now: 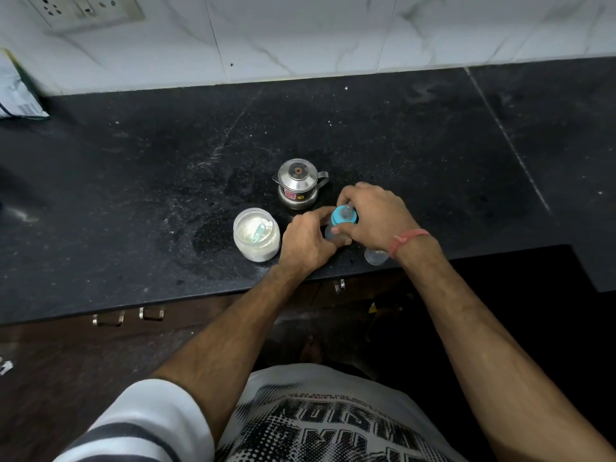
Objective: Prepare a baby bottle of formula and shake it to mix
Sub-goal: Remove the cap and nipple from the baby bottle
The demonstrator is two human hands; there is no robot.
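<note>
Gripping the baby bottle (333, 232) body, left hand (308, 243) curls round it at the near edge of the black counter (133, 195); right hand (373, 216) fingers wrap the blue collar (341, 216) and teat. Open powder jar (256, 234) just left, steel pot (299, 183) far side, clear cap (375, 256) right

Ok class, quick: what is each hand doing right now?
Left hand: grips the baby bottle body.
Right hand: grips the bottle's blue collar.
</note>
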